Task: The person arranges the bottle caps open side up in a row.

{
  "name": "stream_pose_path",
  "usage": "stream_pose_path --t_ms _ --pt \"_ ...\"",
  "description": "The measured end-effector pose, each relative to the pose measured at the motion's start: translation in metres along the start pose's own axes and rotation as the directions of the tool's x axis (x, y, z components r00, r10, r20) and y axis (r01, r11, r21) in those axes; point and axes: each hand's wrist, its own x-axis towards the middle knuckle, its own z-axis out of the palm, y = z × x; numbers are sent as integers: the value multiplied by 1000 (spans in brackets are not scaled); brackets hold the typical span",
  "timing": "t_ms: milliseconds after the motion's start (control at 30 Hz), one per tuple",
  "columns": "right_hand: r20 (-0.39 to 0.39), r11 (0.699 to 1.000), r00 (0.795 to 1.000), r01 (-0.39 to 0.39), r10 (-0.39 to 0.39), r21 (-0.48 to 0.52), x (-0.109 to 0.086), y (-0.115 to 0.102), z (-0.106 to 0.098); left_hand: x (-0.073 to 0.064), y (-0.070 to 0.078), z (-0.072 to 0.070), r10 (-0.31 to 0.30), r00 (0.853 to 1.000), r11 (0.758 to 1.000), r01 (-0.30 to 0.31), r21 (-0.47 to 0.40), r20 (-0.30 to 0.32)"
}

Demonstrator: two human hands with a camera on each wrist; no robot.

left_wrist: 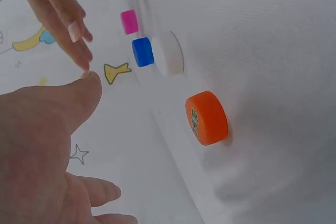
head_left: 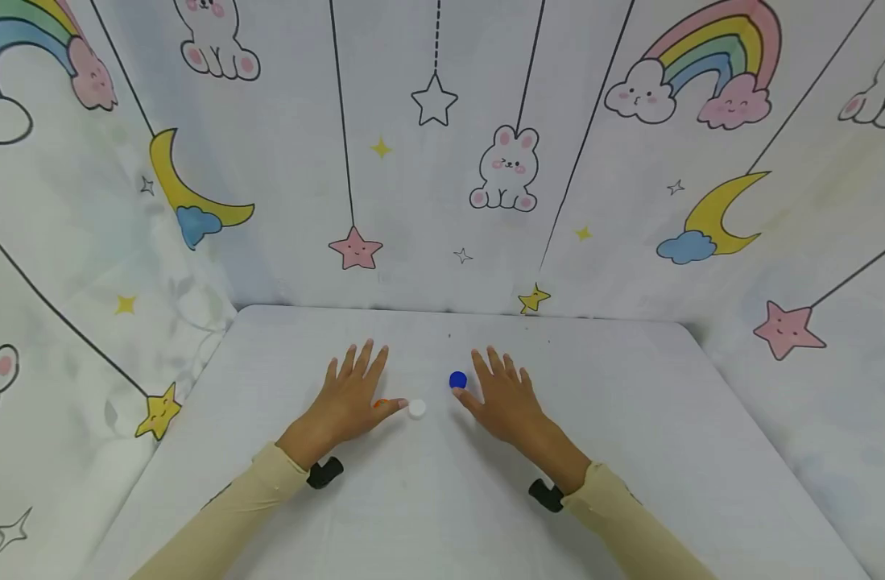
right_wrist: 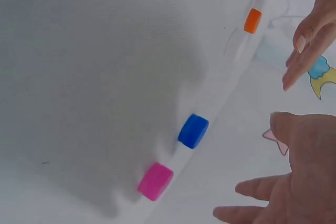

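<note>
My left hand (head_left: 346, 404) hovers over the left of the table with fingers spread, holding nothing. Beneath it, an orange bottle cap (left_wrist: 208, 118) with printing on its face is mostly covered in the head view. A white cap (head_left: 416, 409) lies beside the left thumb tip. My right hand (head_left: 509, 405), likewise spread and holding nothing, is above the table farther right. By its thumb is a blue cap (head_left: 458, 379); whether they touch I cannot tell. A pink cap (right_wrist: 156, 181) shows in both wrist views near the blue one, while the right hand hides it from the head view.
A white cloth covers the table (head_left: 442, 515). Behind and at both sides hang white sheets (head_left: 290, 161) printed with rainbows, moons, stars and rabbits. Each wrist carries a black strapped device (head_left: 324, 473) just beyond a beige sleeve (head_left: 228, 515).
</note>
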Motion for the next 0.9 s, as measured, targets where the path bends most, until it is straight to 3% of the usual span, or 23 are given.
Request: stream_pose_path --t_ms 267,600,900 --pt "-31 995 994 102 -101 14 9 -7 0 -3 -5 -1 -12 1000 996 14 -86 22" --pt "-86 980 985 159 -149 121 21 -19 4 -5 -11 -3 -11 1000 995 14 -101 28" --pt "-87 958 973 226 -214 178 29 -34 6 -8 -14 -3 -13 998 995 19 -94 65"
